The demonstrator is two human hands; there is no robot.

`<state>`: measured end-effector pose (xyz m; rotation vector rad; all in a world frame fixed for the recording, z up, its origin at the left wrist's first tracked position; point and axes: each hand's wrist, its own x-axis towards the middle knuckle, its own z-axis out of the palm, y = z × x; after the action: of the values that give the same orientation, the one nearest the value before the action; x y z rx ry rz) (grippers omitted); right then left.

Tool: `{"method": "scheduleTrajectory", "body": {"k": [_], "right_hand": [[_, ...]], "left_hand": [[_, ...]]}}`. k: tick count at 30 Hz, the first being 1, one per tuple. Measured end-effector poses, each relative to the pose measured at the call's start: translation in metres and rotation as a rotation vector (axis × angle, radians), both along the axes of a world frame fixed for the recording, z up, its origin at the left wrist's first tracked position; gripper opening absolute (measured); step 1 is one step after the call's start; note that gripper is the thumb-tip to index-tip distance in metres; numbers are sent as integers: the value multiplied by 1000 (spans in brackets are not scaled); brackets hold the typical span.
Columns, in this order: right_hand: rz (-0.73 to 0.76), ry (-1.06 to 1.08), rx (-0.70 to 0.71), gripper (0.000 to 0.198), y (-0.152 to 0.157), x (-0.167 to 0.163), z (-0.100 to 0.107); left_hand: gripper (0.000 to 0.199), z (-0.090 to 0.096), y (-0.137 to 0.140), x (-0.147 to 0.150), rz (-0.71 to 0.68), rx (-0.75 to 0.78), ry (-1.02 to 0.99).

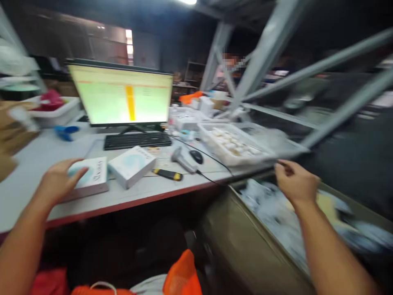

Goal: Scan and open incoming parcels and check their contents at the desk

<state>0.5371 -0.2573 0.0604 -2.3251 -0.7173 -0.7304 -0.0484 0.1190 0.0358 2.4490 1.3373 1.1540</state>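
White box (89, 175) at lower left of the frame sits near the table (30, 164) edge under the left hand (59, 180), palm flat on top, fingers spread, not clasping; a careless push could tip it off. Right hand (296, 182) hangs over the bin (245, 241) at right, fingers curled, seemingly holding nothing.

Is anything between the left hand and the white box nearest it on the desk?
Nothing visible: the left hand already rests on the white box. A second white box lies beside it, to its right.

Head view, forward-down, close, somewhat blurred
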Motion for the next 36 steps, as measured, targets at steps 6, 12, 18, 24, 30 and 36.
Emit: {"method": "scheduleTrajectory", "body": {"k": [6,12,18,24,30,36], "right_hand": [[677,23,103,34,155,-59,-20],[1006,311,-107,33,319,-142,-37],[995,355,-324,38,427,-176,-64],[932,307,-341,46,465,-175,-93],[909,229,-323,52,468,-174,-114],[843,214,-304,54,466,-167,-125]], "left_hand": [[71,-21,53,-80,182,-350,-381],[68,-59,101,-77,103,-575,-686],[60,-72,121,-66,140,-662,-775],[66,-72,114,-67,258,-642,-822],[73,-75,115,-64,286,-628,-837],[75,-79,116,-63,273,-645,-837]]}}
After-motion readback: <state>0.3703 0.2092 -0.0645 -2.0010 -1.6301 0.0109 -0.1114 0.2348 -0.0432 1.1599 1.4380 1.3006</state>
